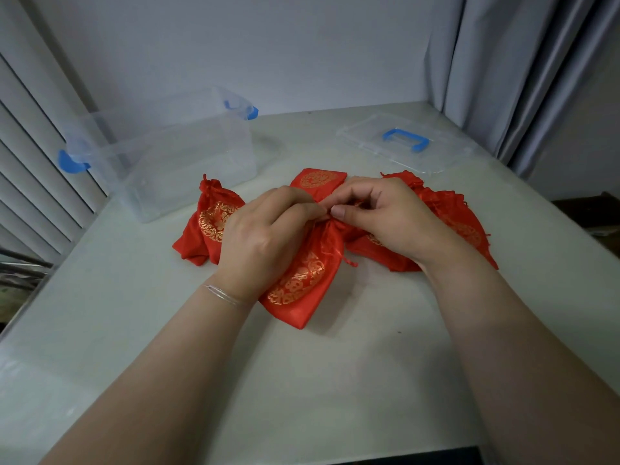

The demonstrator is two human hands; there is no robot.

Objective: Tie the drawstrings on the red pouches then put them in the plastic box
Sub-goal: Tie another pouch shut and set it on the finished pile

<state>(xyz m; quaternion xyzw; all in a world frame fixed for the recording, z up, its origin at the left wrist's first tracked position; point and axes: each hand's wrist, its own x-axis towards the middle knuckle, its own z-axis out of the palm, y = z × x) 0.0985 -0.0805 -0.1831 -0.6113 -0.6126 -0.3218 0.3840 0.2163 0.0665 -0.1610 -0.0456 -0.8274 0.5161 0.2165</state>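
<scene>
- My left hand (265, 239) and right hand (385, 216) meet at mid-frame, both pinching the thin red drawstring (339, 226) at the gathered neck of a red fabric pouch with gold print (302, 283), which lies on the pale tabletop (335, 380).
- More red pouches lie just behind my hands: one at the left (208, 223), one at the top centre (317, 179), and others at the right (459, 219).
- The clear plastic box with blue latches (174, 152) stands open at the upper left.
- Its clear lid with a blue handle (406, 142) lies flat at the upper right.
</scene>
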